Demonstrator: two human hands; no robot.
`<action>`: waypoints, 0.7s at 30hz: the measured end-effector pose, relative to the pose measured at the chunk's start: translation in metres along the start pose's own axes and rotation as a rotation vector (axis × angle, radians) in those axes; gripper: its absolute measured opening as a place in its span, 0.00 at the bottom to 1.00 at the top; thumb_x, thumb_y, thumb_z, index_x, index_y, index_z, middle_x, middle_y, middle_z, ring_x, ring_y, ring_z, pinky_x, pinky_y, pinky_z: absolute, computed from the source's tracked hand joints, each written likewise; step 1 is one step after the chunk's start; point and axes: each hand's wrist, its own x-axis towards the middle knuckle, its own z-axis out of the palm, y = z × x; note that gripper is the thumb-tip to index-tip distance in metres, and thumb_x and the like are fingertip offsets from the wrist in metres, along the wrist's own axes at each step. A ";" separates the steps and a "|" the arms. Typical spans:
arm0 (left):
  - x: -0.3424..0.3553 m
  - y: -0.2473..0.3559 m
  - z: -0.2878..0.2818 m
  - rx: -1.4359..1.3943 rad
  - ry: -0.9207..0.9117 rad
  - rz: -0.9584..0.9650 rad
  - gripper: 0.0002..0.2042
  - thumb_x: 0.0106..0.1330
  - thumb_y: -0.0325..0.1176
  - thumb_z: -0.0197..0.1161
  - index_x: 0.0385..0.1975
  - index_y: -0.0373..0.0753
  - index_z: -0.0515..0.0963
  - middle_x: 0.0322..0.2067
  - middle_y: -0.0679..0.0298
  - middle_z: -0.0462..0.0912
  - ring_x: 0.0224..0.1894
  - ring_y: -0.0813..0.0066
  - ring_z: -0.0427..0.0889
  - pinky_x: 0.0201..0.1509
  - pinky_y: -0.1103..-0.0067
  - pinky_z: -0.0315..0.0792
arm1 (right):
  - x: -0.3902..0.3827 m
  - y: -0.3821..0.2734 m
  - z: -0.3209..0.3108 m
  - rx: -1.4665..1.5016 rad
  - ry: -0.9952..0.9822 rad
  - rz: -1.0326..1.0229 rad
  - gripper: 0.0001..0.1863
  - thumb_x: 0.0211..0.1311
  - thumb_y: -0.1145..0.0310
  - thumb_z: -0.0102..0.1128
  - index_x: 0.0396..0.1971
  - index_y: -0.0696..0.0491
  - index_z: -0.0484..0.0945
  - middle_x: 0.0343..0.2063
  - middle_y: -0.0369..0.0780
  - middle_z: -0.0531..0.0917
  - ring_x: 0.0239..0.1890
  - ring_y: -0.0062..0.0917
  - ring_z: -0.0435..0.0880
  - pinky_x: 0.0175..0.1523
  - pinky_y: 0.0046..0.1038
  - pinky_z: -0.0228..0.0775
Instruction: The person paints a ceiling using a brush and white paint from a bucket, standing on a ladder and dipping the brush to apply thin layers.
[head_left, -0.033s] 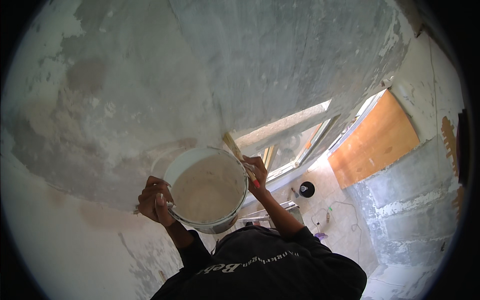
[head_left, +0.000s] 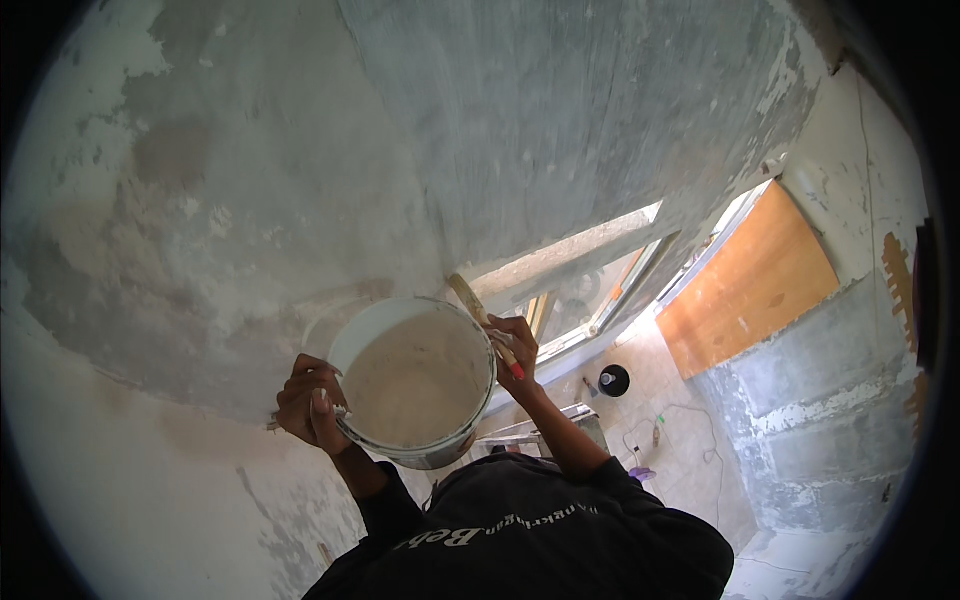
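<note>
A round white bucket [head_left: 437,461] sits in front of my chest, its rim smeared. Pale, greyish-beige liquid [head_left: 415,380] fills much of it. My left hand [head_left: 312,402] is closed at the bucket's left rim, fingers curled; a small whitish piece pokes out on its far side, too small to identify. In my right hand [head_left: 514,350], beside the right rim, is a paintbrush [head_left: 468,299]. Its pale bristle end points up and left toward the wall, and the red handle tip points down. The brush is outside the bucket's opening.
A patchy grey plastered wall [head_left: 560,120] rises ahead. Low on the right are a window [head_left: 580,300] and an orange-brown board [head_left: 750,285]. Below lie a ladder [head_left: 545,425], a black round container [head_left: 614,380] and a cord [head_left: 712,440] on the tiled floor.
The brush's bristle end has shifted slightly down and toward me. Both hands and the bucket have stayed nearly in place.
</note>
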 end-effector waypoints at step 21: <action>0.003 0.006 0.006 0.005 -0.023 -0.051 0.23 0.58 0.36 0.61 0.06 0.36 0.60 0.04 0.65 0.62 0.08 0.74 0.59 0.26 0.71 0.67 | 0.049 -0.012 0.000 0.072 -0.055 0.101 0.11 0.55 0.84 0.58 0.37 0.60 0.83 0.38 0.46 0.82 0.40 0.32 0.86 0.44 0.25 0.78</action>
